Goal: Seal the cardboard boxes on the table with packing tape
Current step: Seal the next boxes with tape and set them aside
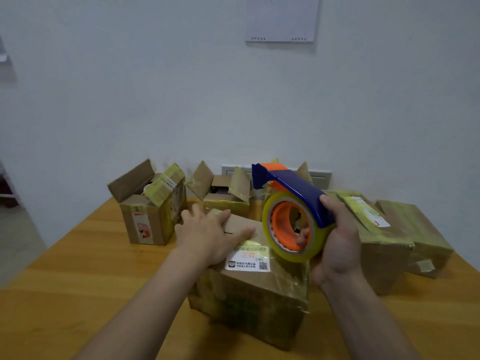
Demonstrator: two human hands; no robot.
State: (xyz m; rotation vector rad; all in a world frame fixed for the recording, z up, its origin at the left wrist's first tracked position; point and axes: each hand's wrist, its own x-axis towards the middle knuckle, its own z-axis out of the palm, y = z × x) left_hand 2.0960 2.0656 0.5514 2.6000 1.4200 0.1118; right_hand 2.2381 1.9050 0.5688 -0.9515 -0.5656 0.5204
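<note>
Six boxes (254, 294) — left hand (207, 235) flat on nearest, right hand (337, 242) gripping one dispenser (293, 188).

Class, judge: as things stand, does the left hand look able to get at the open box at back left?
Probably yes. The left hand rests flat on the front box, holding nothing, and nothing stands between it and the open box.

Matt cardboard box (259, 294) w/ glossy tape patches, smooth plastic dispenser (293, 185), glossy wood table (78, 281).
</note>
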